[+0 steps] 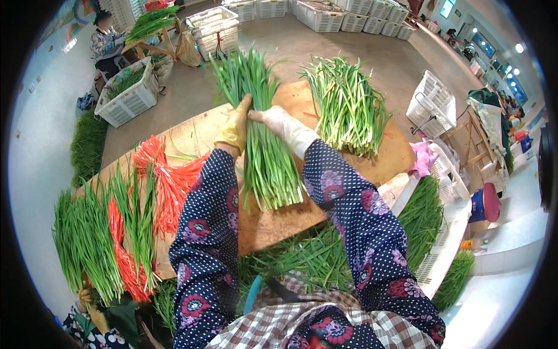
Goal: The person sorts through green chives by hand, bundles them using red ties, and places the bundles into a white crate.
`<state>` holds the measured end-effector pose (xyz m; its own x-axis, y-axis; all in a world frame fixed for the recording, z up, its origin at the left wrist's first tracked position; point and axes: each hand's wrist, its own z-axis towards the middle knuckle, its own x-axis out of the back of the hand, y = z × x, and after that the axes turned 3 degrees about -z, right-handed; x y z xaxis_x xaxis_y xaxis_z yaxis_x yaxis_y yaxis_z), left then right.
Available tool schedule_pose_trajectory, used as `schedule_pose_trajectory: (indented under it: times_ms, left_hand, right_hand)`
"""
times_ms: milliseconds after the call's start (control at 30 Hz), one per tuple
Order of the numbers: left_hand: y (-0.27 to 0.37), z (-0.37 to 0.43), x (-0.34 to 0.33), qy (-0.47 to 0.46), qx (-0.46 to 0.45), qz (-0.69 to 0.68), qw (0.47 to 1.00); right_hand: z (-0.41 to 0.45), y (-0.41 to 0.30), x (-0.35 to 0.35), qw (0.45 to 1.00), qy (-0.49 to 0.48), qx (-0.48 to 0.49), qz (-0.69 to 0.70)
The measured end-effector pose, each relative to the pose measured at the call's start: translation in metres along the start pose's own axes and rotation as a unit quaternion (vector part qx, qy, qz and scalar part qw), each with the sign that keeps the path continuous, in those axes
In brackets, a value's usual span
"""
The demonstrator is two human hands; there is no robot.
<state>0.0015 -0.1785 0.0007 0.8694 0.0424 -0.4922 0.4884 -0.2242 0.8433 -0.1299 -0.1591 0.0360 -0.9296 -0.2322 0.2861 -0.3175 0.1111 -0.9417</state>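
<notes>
My left hand [235,125], in a yellow glove, and my right hand [285,125], in a white glove, grip a thick bunch of garlic chives [272,170] from both sides. The bunch lies lengthwise over a wooden board table [279,229], its pale cut ends towards me and its leaf tips beyond the far edge. To the right rests another pile of garlic chives [348,104]. A fanned bundle of red plastic ties [168,170] is left of my left forearm. My palms and part of the grip are hidden.
More chives [89,240] and red ties [124,257] cover the left end, near a co-worker's gloved hands [89,305]. Loose greens [305,257] lie below the near edge. White crates [449,222] [431,104] stand at right; another person [107,43] sits far left.
</notes>
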Motion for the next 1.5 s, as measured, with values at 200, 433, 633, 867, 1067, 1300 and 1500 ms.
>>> schedule_pose_trajectory:
  times_ms: [200,433,633,867,1067,1300,1500]
  left_hand:
    - [-0.040,0.039,0.030,0.111,0.057,0.104,0.987]
    - [-0.052,0.048,0.032,0.118,-0.051,0.213,0.969]
    - [-0.042,0.029,0.040,0.160,-0.125,0.405,0.892]
    - [-0.047,0.023,0.052,0.106,-0.140,0.317,0.932]
    - [-0.039,-0.005,0.044,0.083,-0.099,0.375,0.918]
    - [-0.061,-0.039,0.008,0.081,-0.072,0.530,0.841]
    - [-0.062,-0.036,0.024,0.065,-0.081,0.533,0.840]
  right_hand:
    - [0.055,0.075,-0.013,0.990,0.058,-0.043,-0.117]
    - [0.039,0.054,0.015,0.976,0.004,-0.076,-0.202]
    - [0.005,0.051,0.030,0.969,0.013,-0.074,-0.236]
    - [-0.049,0.076,0.054,0.974,0.073,-0.142,0.162]
    - [-0.099,0.077,0.030,0.967,0.065,-0.152,-0.196]
    - [-0.091,0.072,-0.005,0.929,0.050,-0.211,-0.299]
    - [-0.070,0.109,0.013,0.976,0.089,-0.126,-0.152]
